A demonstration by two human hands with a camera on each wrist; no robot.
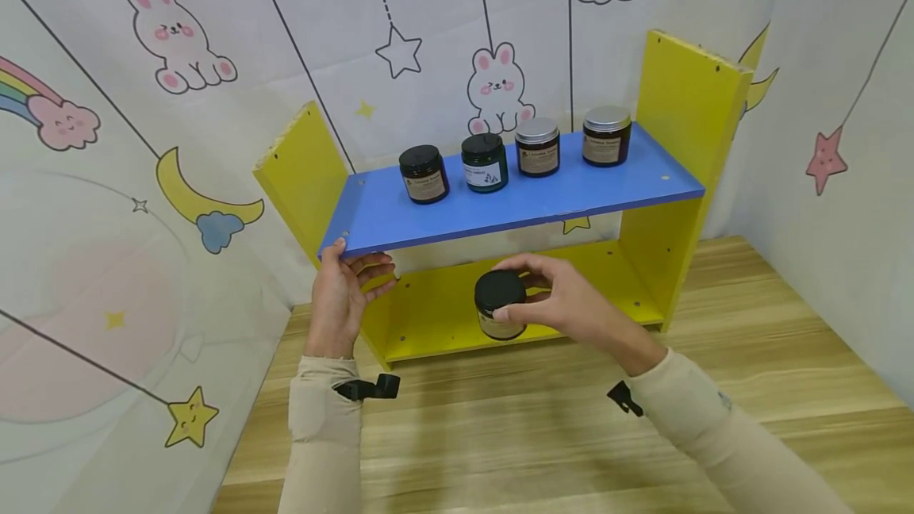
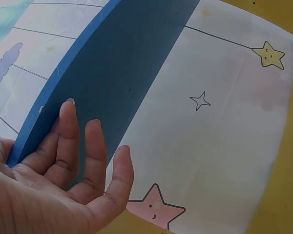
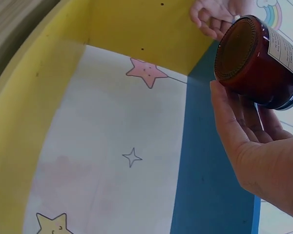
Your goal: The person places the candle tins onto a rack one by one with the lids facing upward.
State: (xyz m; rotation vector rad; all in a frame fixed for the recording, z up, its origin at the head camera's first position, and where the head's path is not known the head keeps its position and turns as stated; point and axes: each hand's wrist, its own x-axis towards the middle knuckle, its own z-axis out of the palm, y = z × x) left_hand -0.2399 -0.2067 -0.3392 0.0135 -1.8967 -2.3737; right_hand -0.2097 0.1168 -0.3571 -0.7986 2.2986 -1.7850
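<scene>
My right hand (image 1: pixel 564 300) grips a dark amber candle jar (image 1: pixel 500 292) with a black lid, thumb at the front and fingers behind. It is held up in front of the lower opening of a small shelf unit, and the right wrist view shows its glass base (image 3: pixel 237 48) and part of a label. At the left front corner of the blue shelf board (image 1: pixel 457 216), my left hand (image 1: pixel 338 300) holds the edge. Its thumb lies on top; the other fingers (image 2: pixel 68 141) reach underneath, loosely bent.
Along the blue board stand a black-lidded amber jar (image 1: pixel 424 174), a black-lidded green jar (image 1: pixel 485 163) and two silver-lidded jars (image 1: pixel 538 147). Yellow side panels (image 1: pixel 689 101) rise at both ends. Below is a yellow bottom board (image 1: pixel 435 316), on a wood-grain table (image 1: pixel 500 435) before a cartoon-printed backdrop.
</scene>
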